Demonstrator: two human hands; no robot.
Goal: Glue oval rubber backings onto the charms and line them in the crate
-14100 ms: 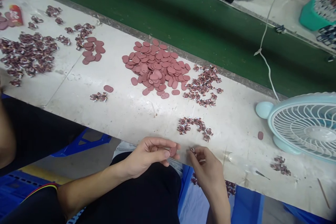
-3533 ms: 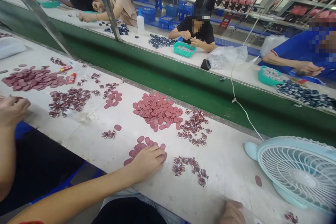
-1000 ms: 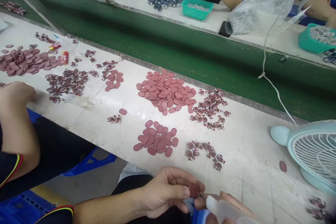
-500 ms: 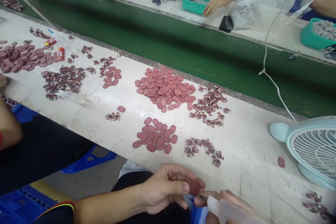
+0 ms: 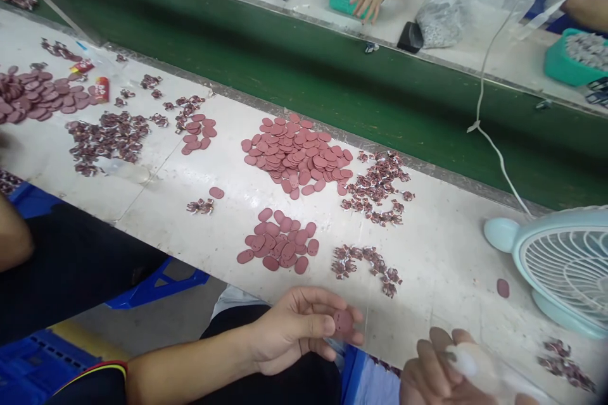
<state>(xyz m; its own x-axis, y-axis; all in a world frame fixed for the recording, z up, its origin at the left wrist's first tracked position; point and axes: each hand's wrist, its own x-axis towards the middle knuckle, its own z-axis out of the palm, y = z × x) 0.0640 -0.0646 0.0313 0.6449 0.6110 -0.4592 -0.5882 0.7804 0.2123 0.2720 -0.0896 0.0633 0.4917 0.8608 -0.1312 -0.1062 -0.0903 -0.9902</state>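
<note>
My left hand (image 5: 297, 332) pinches a reddish-brown oval piece (image 5: 342, 323) between thumb and fingers, just off the table's near edge. My right hand (image 5: 434, 364), at the bottom right, holds a translucent white bottle (image 5: 479, 367), its nozzle end near the fingers. Beyond my left hand lies a small pile of oval pieces (image 5: 280, 242), with a larger oval pile (image 5: 297, 155) behind it. Small brown-and-white figure parts (image 5: 380, 180) lie right of the large pile, and a curved row of them (image 5: 368, 259) is nearer.
A light-blue fan (image 5: 565, 266) stands at the right. A green conveyor belt (image 5: 285, 82) runs behind the white table (image 5: 441, 253). Across it, a person's hands (image 5: 373, 0) are at a green basket (image 5: 339, 0). Another person's arm (image 5: 12, 234) is at the left.
My right hand and the bottle have moved right, away from the oval piece in my left hand. The view has shifted slightly. A small dark part has appeared on the belt's far side.
</note>
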